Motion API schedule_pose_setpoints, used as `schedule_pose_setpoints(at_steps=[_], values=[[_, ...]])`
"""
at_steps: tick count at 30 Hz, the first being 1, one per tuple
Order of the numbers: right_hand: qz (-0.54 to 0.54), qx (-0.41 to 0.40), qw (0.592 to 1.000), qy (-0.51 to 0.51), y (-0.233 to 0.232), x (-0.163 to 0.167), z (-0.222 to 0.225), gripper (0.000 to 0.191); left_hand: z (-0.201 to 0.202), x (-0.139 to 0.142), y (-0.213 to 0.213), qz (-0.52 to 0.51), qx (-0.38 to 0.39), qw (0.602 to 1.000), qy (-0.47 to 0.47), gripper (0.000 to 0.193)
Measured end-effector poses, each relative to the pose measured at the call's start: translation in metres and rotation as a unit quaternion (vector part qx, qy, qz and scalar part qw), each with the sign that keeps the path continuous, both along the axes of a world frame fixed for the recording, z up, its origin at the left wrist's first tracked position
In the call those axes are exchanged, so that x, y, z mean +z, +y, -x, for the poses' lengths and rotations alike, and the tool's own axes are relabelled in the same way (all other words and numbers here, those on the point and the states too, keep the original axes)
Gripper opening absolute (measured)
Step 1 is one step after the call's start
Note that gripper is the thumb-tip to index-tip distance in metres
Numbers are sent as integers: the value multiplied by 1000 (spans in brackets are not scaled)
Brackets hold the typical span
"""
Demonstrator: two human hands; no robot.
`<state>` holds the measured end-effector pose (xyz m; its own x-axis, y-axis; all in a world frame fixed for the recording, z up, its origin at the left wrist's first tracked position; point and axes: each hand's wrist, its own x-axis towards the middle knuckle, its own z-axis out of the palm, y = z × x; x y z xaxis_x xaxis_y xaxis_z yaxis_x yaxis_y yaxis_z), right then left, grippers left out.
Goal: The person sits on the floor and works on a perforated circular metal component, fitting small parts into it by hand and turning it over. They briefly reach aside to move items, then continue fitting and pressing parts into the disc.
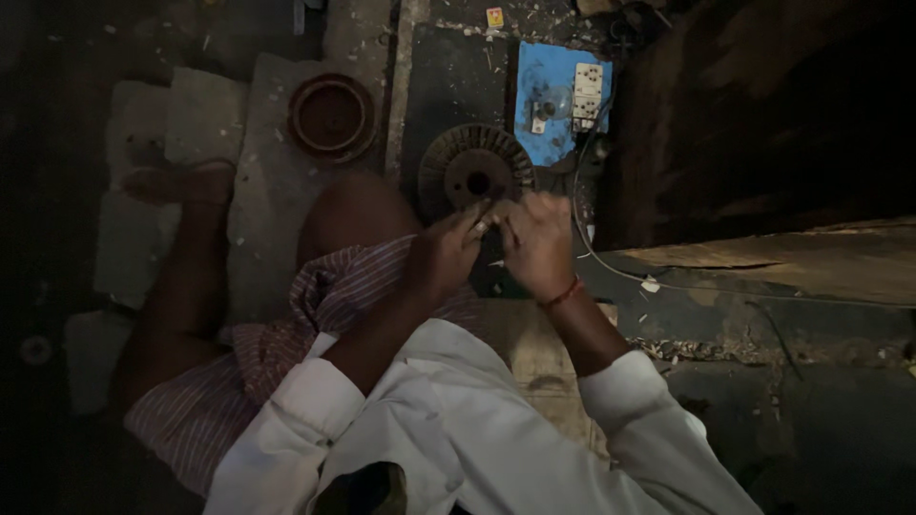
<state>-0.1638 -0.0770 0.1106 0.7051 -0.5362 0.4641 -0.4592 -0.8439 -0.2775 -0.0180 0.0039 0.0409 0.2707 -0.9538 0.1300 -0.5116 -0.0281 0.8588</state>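
Hands (448,253) (539,243) together above ribbed disc (474,170), fingers (477,224) pinched on something tiny, indistinct.

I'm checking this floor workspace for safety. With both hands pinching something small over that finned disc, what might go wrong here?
The left hand and right hand meet on a small piece, too dim to identify; if dropped, it may be lost among the floor debris. A white cable runs just beside the right hand toward the blue socket board, so a snag seems possible. Low light makes fine work harder above the finned disc.
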Motion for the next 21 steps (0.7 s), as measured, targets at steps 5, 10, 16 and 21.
schedule_pose_setpoints(at_steps=[5, 10, 16, 21], values=[[14, 34, 999, 12, 2, 0, 0, 17, 1, -5, -1, 11, -10, 1000, 20, 48], [16, 16, 1000, -2, 0, -1, 0, 19, 1, -7, -1, 52, 6, 999, 13, 47], [7, -23, 1000, -9, -1, 5, -5, 15, 2, -8, -1, 69, -3, 997, 23, 37], [29, 5, 1000, 3, -7, 1, 0, 19, 1, -1, 2, 85, -15, 996, 25, 40]])
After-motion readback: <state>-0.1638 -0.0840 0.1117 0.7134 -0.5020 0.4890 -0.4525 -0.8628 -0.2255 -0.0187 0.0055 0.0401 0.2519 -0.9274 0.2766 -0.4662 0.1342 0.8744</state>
